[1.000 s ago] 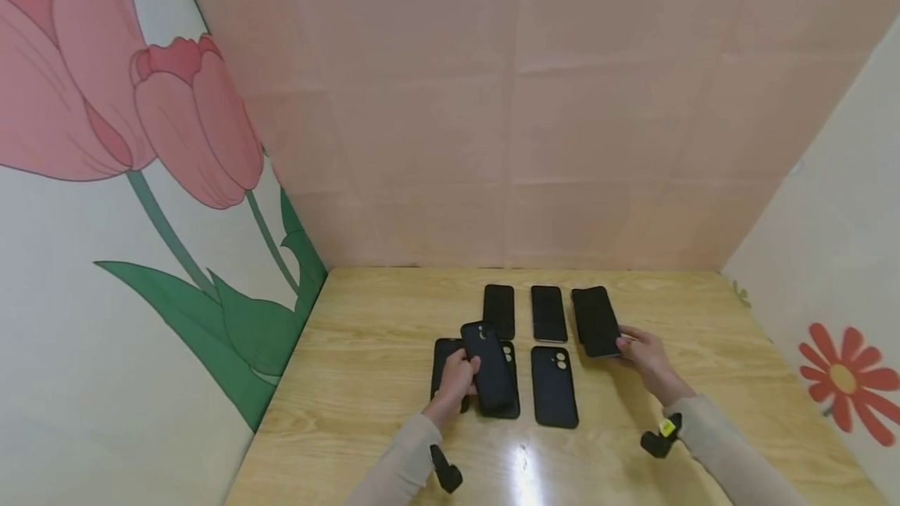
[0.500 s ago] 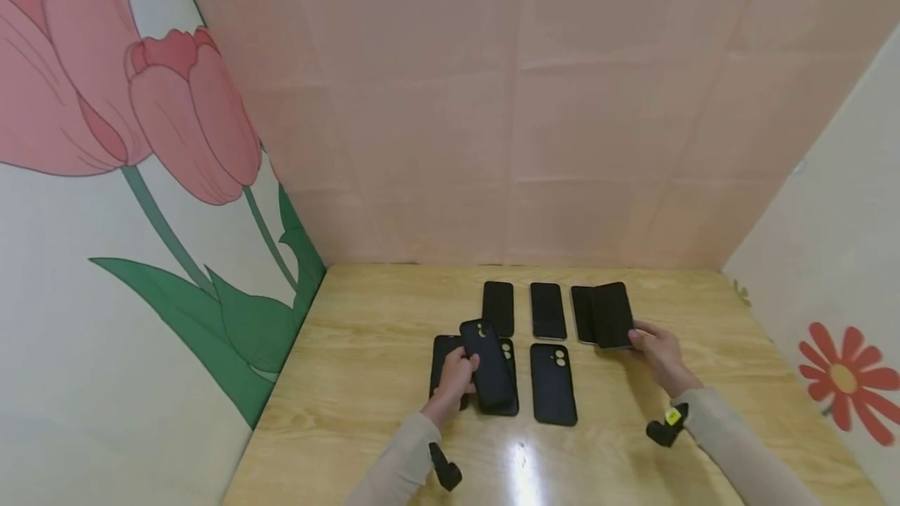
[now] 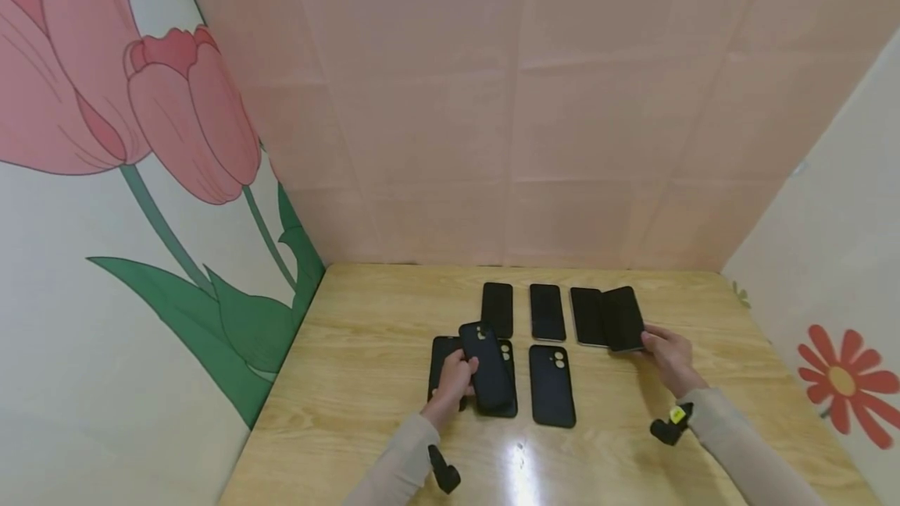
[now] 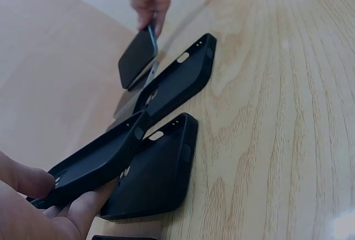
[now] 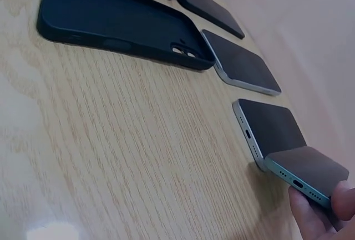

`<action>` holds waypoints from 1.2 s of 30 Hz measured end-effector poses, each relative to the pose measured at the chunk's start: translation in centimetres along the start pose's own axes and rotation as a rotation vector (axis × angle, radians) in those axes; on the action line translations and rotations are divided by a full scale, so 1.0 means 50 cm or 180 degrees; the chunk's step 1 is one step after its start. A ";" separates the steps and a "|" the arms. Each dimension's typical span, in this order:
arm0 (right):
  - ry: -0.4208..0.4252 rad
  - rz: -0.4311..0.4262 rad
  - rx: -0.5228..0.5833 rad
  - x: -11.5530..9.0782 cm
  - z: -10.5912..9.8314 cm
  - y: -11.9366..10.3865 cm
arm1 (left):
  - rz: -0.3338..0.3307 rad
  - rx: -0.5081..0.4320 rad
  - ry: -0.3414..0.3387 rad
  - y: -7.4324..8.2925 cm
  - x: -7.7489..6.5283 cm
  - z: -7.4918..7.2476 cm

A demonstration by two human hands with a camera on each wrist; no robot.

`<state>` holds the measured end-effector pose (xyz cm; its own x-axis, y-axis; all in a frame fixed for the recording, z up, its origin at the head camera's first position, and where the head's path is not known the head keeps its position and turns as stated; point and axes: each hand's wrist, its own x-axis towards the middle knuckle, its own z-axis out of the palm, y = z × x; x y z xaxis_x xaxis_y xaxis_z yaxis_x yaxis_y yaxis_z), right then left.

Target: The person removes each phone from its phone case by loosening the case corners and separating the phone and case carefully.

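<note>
My left hand (image 3: pixel 455 383) pinches a black phone case (image 3: pixel 488 369) between thumb and fingers. The case is raised and tilted over a second black case (image 4: pixel 152 179) on the table, partly covering it. Under that hand lies another dark phone-shaped piece (image 3: pixel 443 358), partly hidden. Farther right, my right hand (image 3: pixel 669 360) grips the near right corner of a phone (image 3: pixel 624 320) with a dark screen. Its green edge (image 5: pixel 298 183) shows in the right wrist view. This phone is lifted and overlaps the right side of a silver-edged phone (image 3: pixel 587 317) on the table.
Two more dark-screened phones, one on the left (image 3: pixel 498 307) and one in the middle (image 3: pixel 547 311), lie in the back row. A black case (image 3: pixel 552 387) with camera holes lies in front of the middle phone. Walls border the wooden table (image 3: pixel 380 318).
My right hand has moved the green-edged phone to the right, uncovering more of the silver-edged phone beneath. The left hand and its phone case have stayed nearly still.
</note>
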<state>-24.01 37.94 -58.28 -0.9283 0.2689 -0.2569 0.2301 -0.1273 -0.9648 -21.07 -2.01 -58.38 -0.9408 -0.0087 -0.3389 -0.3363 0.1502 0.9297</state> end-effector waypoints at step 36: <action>0.0677 0.0310 -0.1142 0.066 -0.037 0.017 | 0.0080 -0.0274 -0.0188 0.000 0.001 0.015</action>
<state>-26.36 40.51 -60.05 -0.8249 0.4678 -0.3174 0.4356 0.1682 -0.8843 -21.10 -1.27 -58.53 -0.9457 0.0525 -0.3209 -0.3175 0.0640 0.9461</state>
